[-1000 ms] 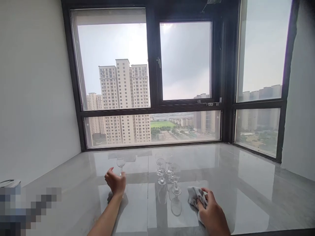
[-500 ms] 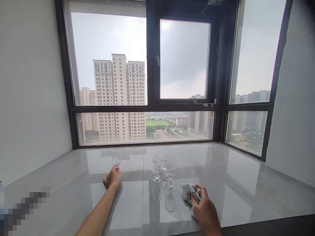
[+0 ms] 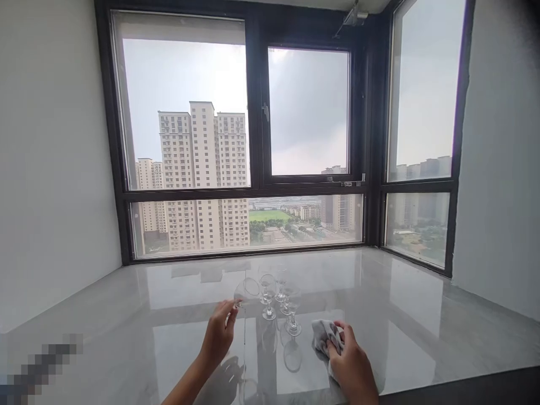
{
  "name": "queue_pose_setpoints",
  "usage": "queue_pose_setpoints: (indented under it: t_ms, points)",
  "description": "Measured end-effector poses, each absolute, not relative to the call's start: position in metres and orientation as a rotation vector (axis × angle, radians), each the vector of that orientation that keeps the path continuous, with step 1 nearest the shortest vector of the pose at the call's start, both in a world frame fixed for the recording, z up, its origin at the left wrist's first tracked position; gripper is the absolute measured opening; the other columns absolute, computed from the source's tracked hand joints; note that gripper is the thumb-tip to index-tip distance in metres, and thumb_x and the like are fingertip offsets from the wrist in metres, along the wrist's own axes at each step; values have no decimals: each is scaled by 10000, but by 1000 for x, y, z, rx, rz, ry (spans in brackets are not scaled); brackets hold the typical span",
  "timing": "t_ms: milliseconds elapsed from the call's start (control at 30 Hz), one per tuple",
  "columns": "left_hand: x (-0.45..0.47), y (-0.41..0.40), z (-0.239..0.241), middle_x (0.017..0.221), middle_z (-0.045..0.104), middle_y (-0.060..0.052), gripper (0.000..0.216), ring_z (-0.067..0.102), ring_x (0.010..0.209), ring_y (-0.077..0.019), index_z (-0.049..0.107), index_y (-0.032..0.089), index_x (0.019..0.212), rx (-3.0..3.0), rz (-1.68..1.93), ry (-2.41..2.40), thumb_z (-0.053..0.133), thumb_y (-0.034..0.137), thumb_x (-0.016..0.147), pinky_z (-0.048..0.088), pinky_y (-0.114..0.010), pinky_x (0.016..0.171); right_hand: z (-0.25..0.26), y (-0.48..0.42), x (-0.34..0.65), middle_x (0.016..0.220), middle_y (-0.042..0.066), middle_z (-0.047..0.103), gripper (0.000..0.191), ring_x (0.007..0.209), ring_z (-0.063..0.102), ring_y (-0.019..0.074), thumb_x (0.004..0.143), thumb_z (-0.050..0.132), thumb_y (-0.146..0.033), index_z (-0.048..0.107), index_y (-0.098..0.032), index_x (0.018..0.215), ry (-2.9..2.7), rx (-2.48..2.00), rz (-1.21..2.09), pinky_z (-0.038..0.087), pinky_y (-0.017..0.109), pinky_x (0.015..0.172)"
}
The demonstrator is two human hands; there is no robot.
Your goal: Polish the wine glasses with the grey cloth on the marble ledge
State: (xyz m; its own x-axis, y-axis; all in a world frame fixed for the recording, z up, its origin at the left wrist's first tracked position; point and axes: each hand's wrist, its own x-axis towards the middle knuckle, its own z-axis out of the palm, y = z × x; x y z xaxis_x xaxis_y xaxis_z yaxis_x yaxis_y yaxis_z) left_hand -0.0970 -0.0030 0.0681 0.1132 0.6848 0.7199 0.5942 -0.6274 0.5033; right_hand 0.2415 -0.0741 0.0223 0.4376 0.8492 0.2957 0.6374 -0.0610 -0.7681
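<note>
My left hand (image 3: 220, 327) pinches a clear stemmed glass (image 3: 245, 289) near its stem, and the glass tilts with its bowl to the right. It is raised off the shiny grey sill (image 3: 181, 349). Just right of it, several clear stemmed glasses stand upright in a group, among them a front glass (image 3: 293, 318) and another glass (image 3: 269, 304) behind it. My right hand (image 3: 348, 351) is closed on a crumpled light grey cloth (image 3: 325, 336), low over the sill and right of the group. The fingers hide part of the held glass's stem and foot.
The sill runs back to a dark-framed window (image 3: 244, 194), with a side pane (image 3: 417, 225) at the right. A white wall (image 3: 54, 169) bounds the left side. The sill's front edge (image 3: 464, 376) shows at lower right. A pixelated patch covers the lower left corner.
My left hand has lifted the glass and brought it right and nearer, tilting it from upright. My right hand with the cloth has hardly moved. The view has tipped slightly upward.
</note>
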Motion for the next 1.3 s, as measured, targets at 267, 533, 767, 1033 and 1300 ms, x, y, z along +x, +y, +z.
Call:
queue_pose_setpoints:
  t_ms: [267, 533, 767, 1033, 1300]
  points:
    - [-59, -20, 62, 855, 658, -49, 328, 602, 819, -223, 605, 245, 1236, 2877, 1573, 1085, 451, 121, 975, 492, -355, 756, 12, -69, 240, 1080, 108, 746, 434, 1055, 697, 272, 830, 439, -447, 553, -271, 1209, -1202, -1758, 233, 496, 302, 762]
    - [-59, -17, 56, 866, 671, -56, 326, 605, 837, -239, 641, 251, 1117, 2834, 1398, 1279, 473, 77, 899, 476, -390, 796, 18, -75, 235, 1069, 136, 737, 464, 1007, 702, 305, 830, 439, -482, 558, -257, 1218, -1189, -1744, 244, 495, 338, 732]
    - [-52, -18, 53, 834, 667, -65, 247, 594, 841, -260, 672, 229, 915, 2835, 1226, 1354, 539, 63, 789, 460, -414, 795, 26, -80, 231, 1023, 131, 737, 493, 971, 706, 309, 810, 491, -516, 577, -241, 1210, -1171, -1666, 231, 498, 354, 751]
    - [-53, -13, 54, 787, 649, -65, 218, 594, 796, -244, 681, 215, 811, 2725, 1180, 1532, 541, 58, 752, 452, -395, 783, 14, -91, 202, 1075, 104, 727, 374, 1027, 695, 279, 856, 497, -397, 584, -257, 1192, -1379, -1373, 138, 551, 350, 785]
    - [-55, -16, 55, 782, 646, -72, 168, 576, 847, -254, 690, 219, 756, 2766, 1117, 1440, 581, 97, 720, 439, -414, 817, 46, -88, 137, 994, 65, 708, 539, 899, 698, 243, 756, 435, -40, 586, -262, 1223, -1787, -1098, -86, 568, 345, 770]
